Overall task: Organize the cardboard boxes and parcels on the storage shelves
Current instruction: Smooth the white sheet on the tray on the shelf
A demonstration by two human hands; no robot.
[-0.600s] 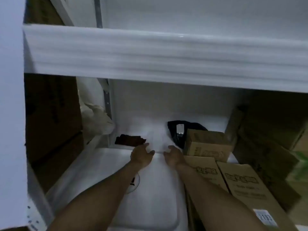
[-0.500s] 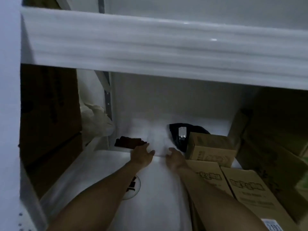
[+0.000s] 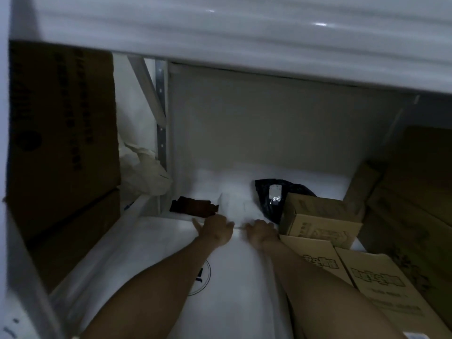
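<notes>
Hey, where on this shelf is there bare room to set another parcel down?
Bare shelf shows along the back wall, behind the black bag and small cardboard box. The big white parcel in front has a bare top too. Right side is crowded with flat cartons.

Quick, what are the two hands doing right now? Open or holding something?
Left hand: open, fingers spread on the far edge of the white parcel.
Right hand: on the same edge; too blurry to tell its grip.

upper shelf beam [image 3: 244,45]: higher in view | left hand [image 3: 216,231]: fingers [image 3: 197,223] now spread leftward
</notes>
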